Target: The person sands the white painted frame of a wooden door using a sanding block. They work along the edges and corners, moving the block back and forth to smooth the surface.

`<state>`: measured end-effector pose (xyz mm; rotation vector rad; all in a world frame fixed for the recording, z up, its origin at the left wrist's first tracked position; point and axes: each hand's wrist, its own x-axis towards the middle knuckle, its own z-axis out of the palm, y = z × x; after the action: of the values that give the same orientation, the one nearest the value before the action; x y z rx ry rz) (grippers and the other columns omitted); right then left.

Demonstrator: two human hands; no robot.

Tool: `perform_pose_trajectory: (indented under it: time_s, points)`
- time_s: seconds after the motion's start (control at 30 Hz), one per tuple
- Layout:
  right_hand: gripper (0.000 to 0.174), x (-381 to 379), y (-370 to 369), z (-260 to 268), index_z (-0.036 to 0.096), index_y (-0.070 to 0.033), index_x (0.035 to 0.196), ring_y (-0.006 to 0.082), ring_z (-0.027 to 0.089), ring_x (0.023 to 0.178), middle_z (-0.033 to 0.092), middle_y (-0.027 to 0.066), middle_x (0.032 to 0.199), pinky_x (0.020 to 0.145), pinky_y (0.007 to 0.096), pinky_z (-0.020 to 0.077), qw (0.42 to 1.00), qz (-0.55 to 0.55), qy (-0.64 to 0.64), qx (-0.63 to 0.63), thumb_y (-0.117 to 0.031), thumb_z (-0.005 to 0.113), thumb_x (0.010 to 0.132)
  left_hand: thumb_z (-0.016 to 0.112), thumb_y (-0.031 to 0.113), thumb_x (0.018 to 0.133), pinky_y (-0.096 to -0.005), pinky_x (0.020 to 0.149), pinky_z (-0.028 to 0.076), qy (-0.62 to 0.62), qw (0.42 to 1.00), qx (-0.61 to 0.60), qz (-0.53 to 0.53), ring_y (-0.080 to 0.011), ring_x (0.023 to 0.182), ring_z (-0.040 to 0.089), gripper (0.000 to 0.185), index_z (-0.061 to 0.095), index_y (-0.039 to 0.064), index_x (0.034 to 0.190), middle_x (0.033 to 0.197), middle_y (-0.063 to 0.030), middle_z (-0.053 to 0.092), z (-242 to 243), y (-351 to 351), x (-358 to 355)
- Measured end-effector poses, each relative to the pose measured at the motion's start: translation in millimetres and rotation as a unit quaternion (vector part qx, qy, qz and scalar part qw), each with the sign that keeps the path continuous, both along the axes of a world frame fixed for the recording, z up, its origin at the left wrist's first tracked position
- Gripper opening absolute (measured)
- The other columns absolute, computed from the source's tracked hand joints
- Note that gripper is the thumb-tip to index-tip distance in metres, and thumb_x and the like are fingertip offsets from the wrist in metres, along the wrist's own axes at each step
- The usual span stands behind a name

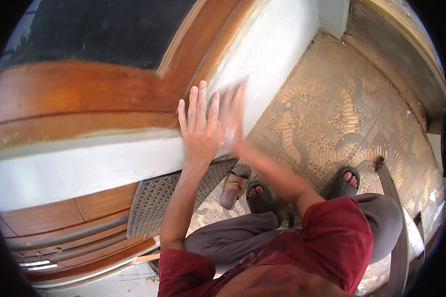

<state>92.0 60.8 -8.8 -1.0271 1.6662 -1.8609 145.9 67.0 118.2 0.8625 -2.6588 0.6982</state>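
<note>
My left hand (200,126) is held up with its fingers spread and nothing in it. Pale dust coats its fingers and forearm. Close beside it, my right hand (233,111) is blurred by motion, its fingers stretched out and no object visible in it. Both hands appear in front of the lower corner of a varnished wooden window frame (85,85) around a dark glass pane (104,33). A white wall band (267,48) borders the frame. Whether either hand touches the wall or frame, I cannot tell.
A grey perforated mat (152,204) leans below the wall band. A brown shoe (230,189) lies by my black sandals (262,198). Dusty patterned tiles (319,122) cover the floor. A curved dark bar (394,208) stands at my right; wooden panelling (104,200) is at lower left.
</note>
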Motion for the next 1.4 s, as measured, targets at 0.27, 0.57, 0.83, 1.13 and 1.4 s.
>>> perform_pose_trajectory:
  time_s: [0.27,0.57,0.83,1.13,1.4]
  points:
    - [0.067,-174,-88,9,0.016,-0.002,0.164,0.0451,0.016,0.157,0.009,0.0303,0.170,0.122,0.0673,0.0133,0.980,-0.180,0.082,-0.023,-0.025,0.039,0.106,0.061,0.018,0.097,-0.0529,0.120,0.030,-0.180,0.982,-0.004,0.049,-0.0301,0.150,0.040,0.059,0.048,0.008,0.154,0.162,-0.0132,0.043,22,-8,-1]
    - [0.082,-56,-8,20,0.026,0.010,0.158,0.0471,0.006,0.158,0.017,0.0305,0.168,0.127,0.0604,0.0057,0.974,0.163,0.103,0.118,-0.030,0.061,0.096,0.060,0.015,0.096,-0.0606,0.125,0.015,-0.158,0.982,0.091,0.052,-0.0385,0.155,0.026,0.066,0.038,0.003,0.158,0.166,-0.0204,0.033,8,-11,1]
    - [0.074,-193,-94,32,0.005,0.001,0.164,0.0430,-0.001,0.159,0.001,0.0271,0.171,0.127,0.0592,0.0015,0.987,-0.143,-0.005,-0.070,-0.041,0.029,0.109,0.062,0.005,0.093,-0.0591,0.124,0.020,-0.077,0.986,0.125,0.084,-0.0437,0.154,0.026,0.063,0.045,0.006,0.154,0.165,-0.0240,0.031,25,16,4]
    - [0.051,16,6,10,0.052,-0.001,0.142,0.0602,0.017,0.150,0.034,0.0381,0.154,0.121,0.0721,0.0120,0.974,0.108,0.198,0.011,-0.027,0.052,0.098,0.058,0.003,0.093,-0.0593,0.123,0.023,-0.007,0.996,0.081,0.034,-0.0434,0.153,0.029,0.053,0.058,0.008,0.145,0.164,-0.0239,0.035,33,7,-7]
    - [0.063,-236,-148,-39,0.015,0.002,0.164,0.0476,0.001,0.158,0.006,0.0322,0.169,0.126,0.0604,0.0020,0.986,-0.159,0.041,-0.040,-0.027,0.032,0.110,0.060,0.002,0.092,-0.0592,0.122,0.025,-0.036,0.995,0.080,0.053,-0.0438,0.152,0.030,0.047,0.063,0.006,0.139,0.163,-0.0244,0.037,46,29,12]
